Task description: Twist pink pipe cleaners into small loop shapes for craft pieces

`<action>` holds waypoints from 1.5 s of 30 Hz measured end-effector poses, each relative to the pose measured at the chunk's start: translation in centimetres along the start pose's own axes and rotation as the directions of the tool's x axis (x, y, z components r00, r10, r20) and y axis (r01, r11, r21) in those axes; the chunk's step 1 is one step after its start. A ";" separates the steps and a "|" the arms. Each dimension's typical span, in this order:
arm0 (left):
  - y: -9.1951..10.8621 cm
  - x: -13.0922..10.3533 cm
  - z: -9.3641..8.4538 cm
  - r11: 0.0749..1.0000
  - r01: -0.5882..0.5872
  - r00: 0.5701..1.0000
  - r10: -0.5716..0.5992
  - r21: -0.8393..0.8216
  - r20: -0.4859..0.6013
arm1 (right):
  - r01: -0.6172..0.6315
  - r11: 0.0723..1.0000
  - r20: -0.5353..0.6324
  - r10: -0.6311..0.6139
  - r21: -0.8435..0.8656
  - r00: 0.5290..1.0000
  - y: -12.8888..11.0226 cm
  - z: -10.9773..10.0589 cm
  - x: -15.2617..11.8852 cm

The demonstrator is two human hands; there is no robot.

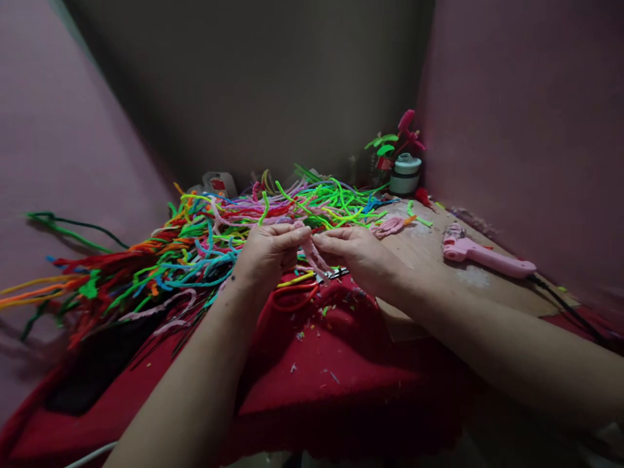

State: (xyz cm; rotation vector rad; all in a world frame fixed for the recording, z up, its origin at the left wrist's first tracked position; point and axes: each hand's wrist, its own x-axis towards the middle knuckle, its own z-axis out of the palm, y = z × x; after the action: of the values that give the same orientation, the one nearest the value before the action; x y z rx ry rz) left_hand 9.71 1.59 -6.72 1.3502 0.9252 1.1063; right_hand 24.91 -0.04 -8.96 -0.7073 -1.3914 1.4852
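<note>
"Strand [314, 256]: where's it sitting?"

"Between my left grip [262, 252] and right grip [361, 251], both pinching it near the scissors [335, 273]; I'm pinching lightly, close together, so bending should be going evenly."

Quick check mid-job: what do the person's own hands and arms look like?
Both the left hand and right hand are ungloved, with no rings or watch visible. The forearms show no sleeves. A small dark mark sits near the left wrist.

Scissors [322, 278], scraps [325, 312] on red cloth [351, 364]
</note>
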 end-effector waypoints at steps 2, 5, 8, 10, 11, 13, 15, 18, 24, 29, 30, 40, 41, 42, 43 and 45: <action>-0.2 -0.1 0.3 1.000 -0.007 1.000 0.007 0.018 0.009 | -0.010 0.999 -0.031 0.011 0.044 0.999 -0.2 -0.2 0.0; -0.6 -0.3 0.9 0.999 -0.018 1.000 0.018 0.031 -0.006 | -0.046 0.994 -0.076 0.053 0.096 0.996 -0.1 -0.3 0.0; -0.8 -0.3 1.3 0.999 -0.019 1.000 0.019 0.028 -0.013 | -0.054 0.992 -0.099 0.065 0.111 0.993 0.1 -0.2 0.0; -0.7 -0.2 1.3 0.999 -0.023 1.000 0.023 0.027 -0.010 | -0.057 0.989 -0.116 0.072 0.134 0.991 0.1 -0.1 0.1; -0.6 -0.2 1.2 0.999 -0.033 0.999 0.033 0.030 -0.014 | -0.066 0.985 -0.133 0.088 0.157 0.987 0.1 -0.1 0.1; -0.4 -0.2 1.1 0.995 -0.081 0.996 0.082 0.059 -0.016 | -0.088 0.969 -0.183 0.132 0.230 0.974 0.1 -0.3 0.4; -0.3 -0.3 1.0 0.969 -0.182 0.982 0.188 0.165 -0.017 | -0.114 0.942 -0.231 0.192 0.316 0.954 0.1 -0.6 0.8; -0.2 -0.4 1.0 0.834 -0.368 0.926 0.371 0.412 0.076 | -0.129 0.900 -0.270 0.259 0.416 0.927 0.1 -1.1 1.3; -0.9 -0.2 0.7 0.407 -0.596 0.760 0.564 0.692 0.323 | -0.168 0.849 -0.251 0.329 0.501 0.910 -0.2 -1.4 1.6; -1.5 0.2 0.4 0.164 -0.646 0.647 0.637 0.745 0.420 | -0.112 0.885 -0.282 0.261 0.453 0.923 0.2 -1.5 1.7; -1.5 0.2 0.4 0.146 -0.651 0.629 0.653 0.745 0.421 | -0.102 0.896 -0.285 0.243 0.432 0.927 0.3 -1.5 1.7; -0.4 -0.8 1.2 0.605 -0.586 0.788 0.581 0.539 0.205 | -0.060 0.951 -0.235 0.135 0.302 0.962 0.4 -0.9 1.0; -0.4 -0.9 1.3 0.671 -0.554 0.810 0.571 0.493 0.133 | -0.075 0.956 -0.227 0.143 0.285 0.963 0.4 -0.9 1.0; -0.5 -1.0 1.4 0.714 -0.525 0.826 0.558 0.463 0.075 | -0.090 0.958 -0.218 0.152 0.272 0.964 0.4 -0.8 0.9; -0.4 -1.1 1.4 0.732 -0.505 0.833 0.551 0.458 0.039 | -0.102 0.960 -0.210 0.160 0.259 0.965 0.4 -0.8 0.9; -0.2 -1.2 1.4 0.708 -0.492 0.833 0.552 0.506 0.037 | -0.120 0.966 -0.185 0.164 0.228 0.969 0.5 -0.8 0.9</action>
State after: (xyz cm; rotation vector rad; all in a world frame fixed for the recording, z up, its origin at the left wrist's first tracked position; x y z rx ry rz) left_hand 10.78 0.07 -7.02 2.0916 0.9786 1.4494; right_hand 25.13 1.12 -9.42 -0.8094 -1.0248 1.5994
